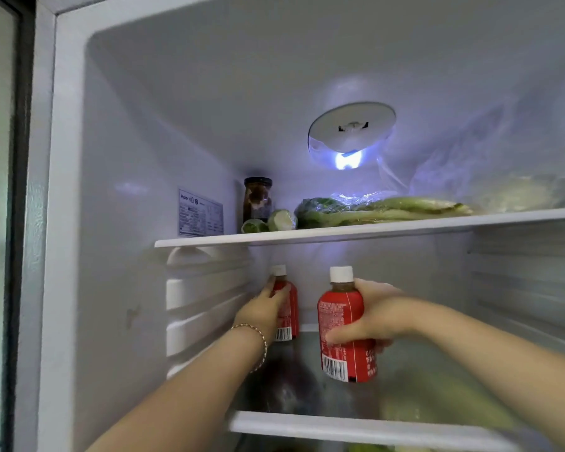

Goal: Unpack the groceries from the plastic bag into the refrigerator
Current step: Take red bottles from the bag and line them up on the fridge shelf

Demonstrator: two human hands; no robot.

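Both my arms reach into the open refrigerator onto its second glass shelf point(356, 427). My left hand point(265, 309) grips a red-labelled bottle with a white cap point(289, 308) standing at the back left of that shelf. My right hand point(372, 316) holds a second red-labelled bottle with a white cap point(343, 327), nearer to me and slightly tilted, its base at or just above the glass. The plastic bag is out of view.
The top shelf point(340, 231) carries a dark jar point(257, 199), cut green vegetables point(274, 221), wrapped leafy greens point(382, 210) and a clear bag of produce point(516, 194). A round lamp point(351, 132) glows on the ceiling. Ribbed rails point(206, 308) line the left wall. Greens show through the glass below.
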